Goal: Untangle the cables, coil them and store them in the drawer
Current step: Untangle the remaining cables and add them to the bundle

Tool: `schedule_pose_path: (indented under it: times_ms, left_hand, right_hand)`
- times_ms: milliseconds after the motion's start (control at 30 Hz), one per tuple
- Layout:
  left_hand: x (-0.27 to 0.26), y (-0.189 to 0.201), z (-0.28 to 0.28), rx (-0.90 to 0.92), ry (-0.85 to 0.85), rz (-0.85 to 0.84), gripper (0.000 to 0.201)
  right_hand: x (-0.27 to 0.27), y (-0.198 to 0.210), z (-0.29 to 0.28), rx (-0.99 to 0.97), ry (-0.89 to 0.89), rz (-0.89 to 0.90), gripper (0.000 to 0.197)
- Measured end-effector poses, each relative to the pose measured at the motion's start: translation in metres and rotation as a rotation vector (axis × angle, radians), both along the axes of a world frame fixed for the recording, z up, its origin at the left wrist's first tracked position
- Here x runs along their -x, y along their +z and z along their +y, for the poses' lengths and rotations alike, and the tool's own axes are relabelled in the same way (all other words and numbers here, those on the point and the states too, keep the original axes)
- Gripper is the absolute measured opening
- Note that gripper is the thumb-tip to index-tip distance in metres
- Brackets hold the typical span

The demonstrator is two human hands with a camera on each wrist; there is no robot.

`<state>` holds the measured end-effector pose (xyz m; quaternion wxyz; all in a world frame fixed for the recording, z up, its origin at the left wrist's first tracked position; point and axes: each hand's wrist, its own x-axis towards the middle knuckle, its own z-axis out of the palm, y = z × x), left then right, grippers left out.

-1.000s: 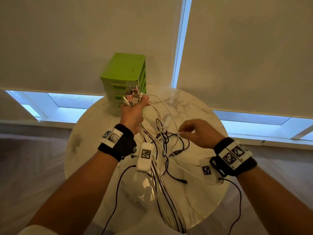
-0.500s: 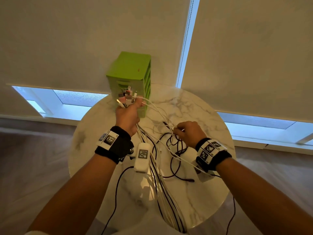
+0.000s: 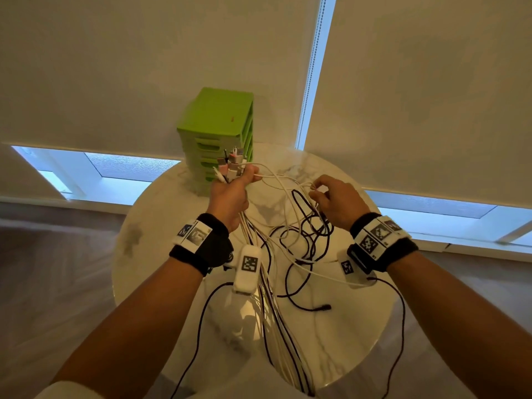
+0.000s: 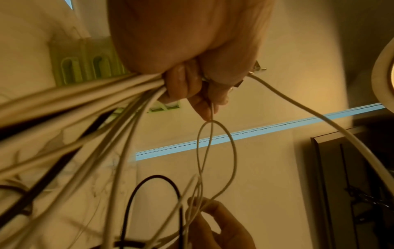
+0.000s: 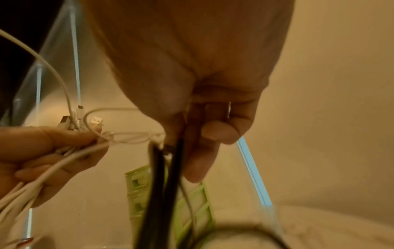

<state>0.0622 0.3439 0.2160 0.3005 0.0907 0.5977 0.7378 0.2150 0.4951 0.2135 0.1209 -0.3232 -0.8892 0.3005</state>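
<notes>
My left hand (image 3: pixel 230 194) is raised over the round marble table (image 3: pixel 161 214) and grips a bundle of white and black cables (image 3: pixel 276 306), their plug ends (image 3: pixel 230 165) sticking up out of the fist. The left wrist view shows those fingers (image 4: pixel 185 84) curled round the bundle. To its right, my right hand (image 3: pixel 334 200) pinches a thin white cable (image 3: pixel 288 182) and has black cable loops (image 3: pixel 305 226) hanging from it; in the right wrist view black strands (image 5: pixel 157 176) run down past the curled fingers (image 5: pixel 217 133). The green drawer unit (image 3: pixel 216 139) stands behind the left hand.
The loose cable ends trail off the table's near edge (image 3: pixel 288 378). A black plug end (image 3: pixel 325 307) lies on the marble. White roller blinds (image 3: pixel 144 67) and low windows stand behind the table. Camera leads hang from both wrists.
My right hand has moved up and to the right, lifting black loops and drawing out the white cable. The left hand stays raised with its bundle.
</notes>
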Motion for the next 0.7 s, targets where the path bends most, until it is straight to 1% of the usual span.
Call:
schedule_pose_path:
  times_ms: [67,100,133,167,200,233,267,333,400,433,467,533,567,600,633,700]
  left_hand:
    - [0.003,-0.003,-0.001,0.038,0.029,0.01,0.013]
    - [0.005,-0.005,-0.002,0.062,0.065,0.01,0.012]
    - [0.007,-0.007,-0.003,0.08,0.112,0.002,0.015]
    - [0.009,-0.01,-0.005,0.09,0.154,-0.012,0.02]
    - [0.012,-0.011,-0.007,0.091,0.18,-0.031,0.025]
    - [0.013,-0.012,-0.009,0.085,0.186,-0.046,0.024]
    - [0.013,-0.011,-0.01,0.075,0.176,-0.057,0.02]
    - [0.011,-0.009,-0.011,0.057,0.162,-0.071,0.014]
    - [0.008,-0.005,-0.01,0.035,0.16,-0.092,0.016]
    - [0.006,-0.002,-0.01,0.027,0.148,-0.104,0.013]
    - [0.004,0.001,-0.009,0.022,0.123,-0.111,0.01]
    - [-0.001,0.007,-0.006,0.011,0.054,-0.09,0.015]
    - [-0.004,0.009,-0.004,0.005,0.02,-0.064,0.016]
    - [-0.007,0.012,-0.002,0.004,-0.015,-0.037,0.016]
    - [-0.01,0.015,-0.001,0.011,-0.046,-0.014,0.015]
    - [-0.016,0.02,0.002,0.028,-0.11,0.018,0.012]
  right_hand:
    - [-0.003,0.018,0.002,0.018,0.036,-0.004,0.015]
    - [-0.003,0.028,0.004,0.051,0.036,0.064,0.014]
    - [-0.004,0.039,0.008,0.134,0.001,0.205,0.009]
    - [-0.004,0.05,0.011,0.26,-0.072,0.387,0.006]
    - [-0.004,0.059,0.015,0.405,-0.169,0.566,0.008]
    - [-0.004,0.066,0.021,0.528,-0.264,0.71,0.01]
    - [-0.005,0.07,0.026,0.588,-0.35,0.8,0.01]
    - [-0.006,0.068,0.034,0.577,-0.474,0.876,0.008]
    - [-0.005,0.059,0.034,0.564,-0.508,0.86,0.007]
    - [-0.004,0.053,0.031,0.564,-0.467,0.791,0.005]
    - [-0.003,0.047,0.026,0.525,-0.391,0.652,0.009]
    - [0.002,0.031,0.017,0.345,-0.18,0.258,0.032]
    - [0.004,0.027,0.01,0.248,-0.073,0.13,0.041]
    - [0.007,0.027,0.001,0.17,0.02,0.088,0.044]
    - [0.011,0.029,-0.008,0.133,0.104,0.113,0.044]
    - [0.02,0.032,-0.025,0.124,0.238,0.182,0.035]
